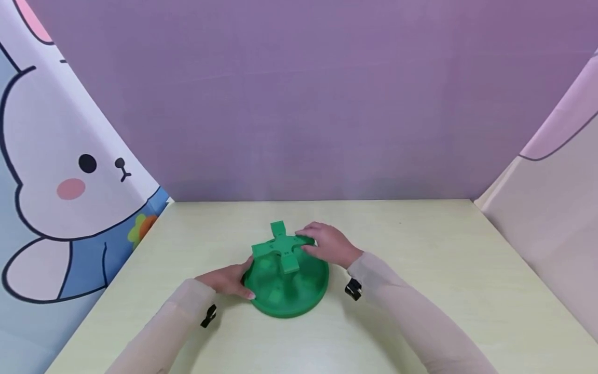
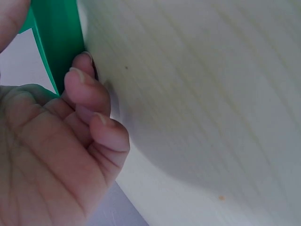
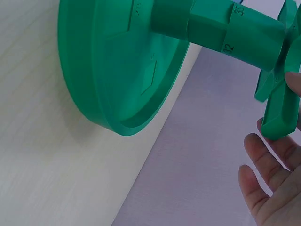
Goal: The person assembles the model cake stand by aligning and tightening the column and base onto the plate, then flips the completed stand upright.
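A green round dish-like base (image 1: 286, 312) with a raised rim sits on the table. From its middle rises a stepped green post (image 3: 211, 26) marked with numbers, seen in the right wrist view. On top of the post is a green cross-shaped handle (image 1: 285, 245) with several flat arms. At the base's left side, my left hand (image 1: 228, 279) grips the rim, thumb towards the front; some of its fingers are hidden in the head view. My right hand (image 1: 333, 245) pinches the right arm of the cross between thumb and fingers, above the base.
The pale wooden table (image 1: 420, 291) runs back to a purple cloth wall (image 1: 299, 104). A cloth printed with a cartoon rabbit (image 1: 70, 156) hangs at the left, and another pale cloth (image 1: 551, 208) at the right.
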`<state>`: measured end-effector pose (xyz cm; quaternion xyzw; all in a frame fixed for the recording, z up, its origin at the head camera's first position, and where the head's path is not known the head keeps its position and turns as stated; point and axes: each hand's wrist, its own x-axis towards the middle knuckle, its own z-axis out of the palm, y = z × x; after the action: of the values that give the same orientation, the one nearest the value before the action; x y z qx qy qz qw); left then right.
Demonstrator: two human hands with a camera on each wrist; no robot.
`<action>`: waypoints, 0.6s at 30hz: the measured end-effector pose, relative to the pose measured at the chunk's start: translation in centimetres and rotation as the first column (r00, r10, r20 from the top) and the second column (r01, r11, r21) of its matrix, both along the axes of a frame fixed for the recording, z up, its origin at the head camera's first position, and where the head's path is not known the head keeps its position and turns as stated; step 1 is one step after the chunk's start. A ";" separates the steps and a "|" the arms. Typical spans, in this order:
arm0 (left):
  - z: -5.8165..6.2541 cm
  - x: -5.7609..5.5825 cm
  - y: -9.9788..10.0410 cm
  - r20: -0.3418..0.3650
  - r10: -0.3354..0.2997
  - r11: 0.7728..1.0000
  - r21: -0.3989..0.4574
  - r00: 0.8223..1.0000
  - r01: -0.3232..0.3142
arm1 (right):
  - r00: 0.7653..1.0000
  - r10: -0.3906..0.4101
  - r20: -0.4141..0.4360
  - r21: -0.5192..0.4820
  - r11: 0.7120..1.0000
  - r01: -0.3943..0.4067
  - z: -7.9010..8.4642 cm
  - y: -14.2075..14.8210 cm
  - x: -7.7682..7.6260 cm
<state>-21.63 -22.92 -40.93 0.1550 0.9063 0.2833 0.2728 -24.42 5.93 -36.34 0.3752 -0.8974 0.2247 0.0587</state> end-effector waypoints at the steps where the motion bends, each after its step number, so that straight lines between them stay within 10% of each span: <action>1: 0.0 0.0 0.0 0.001 0.000 1.000 0.002 1.000 0.000 | 1.000 -0.008 0.007 -0.002 1.000 0.008 0.0 0.0 0.1; 18: 0.0 0.1 -0.2 -0.006 -0.032 0.998 0.047 0.999 0.032 | 0.998 0.036 -0.053 0.046 0.998 -0.033 0.4 0.2 2.8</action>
<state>-21.55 -23.08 -40.90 0.1766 0.8974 0.2997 0.2714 -21.66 6.15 -35.91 0.3979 -0.8937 0.1950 0.0706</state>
